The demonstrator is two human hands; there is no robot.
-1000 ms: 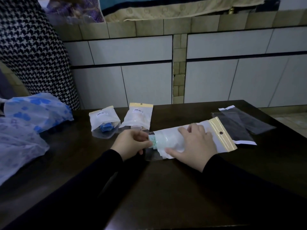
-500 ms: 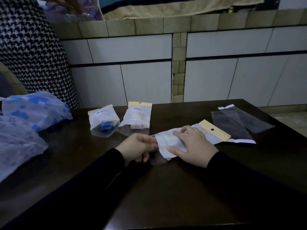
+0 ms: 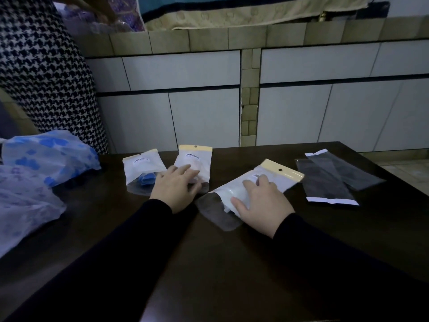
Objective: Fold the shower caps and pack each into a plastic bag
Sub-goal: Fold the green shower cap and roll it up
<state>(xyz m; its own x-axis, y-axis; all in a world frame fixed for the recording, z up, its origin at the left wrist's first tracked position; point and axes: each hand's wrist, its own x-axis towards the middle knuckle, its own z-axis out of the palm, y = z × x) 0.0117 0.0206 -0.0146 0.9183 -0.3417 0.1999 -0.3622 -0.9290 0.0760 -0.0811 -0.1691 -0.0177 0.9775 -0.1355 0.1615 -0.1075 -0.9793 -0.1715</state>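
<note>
Head view looks down on a dark wooden table (image 3: 209,263) set against a wall of pale tiles (image 3: 202,117). At the far left lies a heap of loose shower caps (image 3: 34,173), translucent with blue blotches, and behind it stands something covered in black-and-white houndstooth cloth (image 3: 44,75). Toward the right edge, two empty clear bags (image 3: 329,180) lie flat and overlap. Near the middle, the bag being packed (image 3: 253,184) lies slanted, its yellow header with a punched hole pointing away to the right and its clear open end toward the person; something white fills it. The right hand (image 3: 264,201) lies flat on this bag, fingers spread and straight, pressing it down. At the back sit two finished packs: a blue-filled pack (image 3: 142,169) and, just beside it, a pale-filled pack (image 3: 196,162). Each carries a small white label with a line of print too small to read. The left hand (image 3: 175,188) rests with relaxed, extended fingers on the pale-filled pack's lower part, pinching nothing.
</note>
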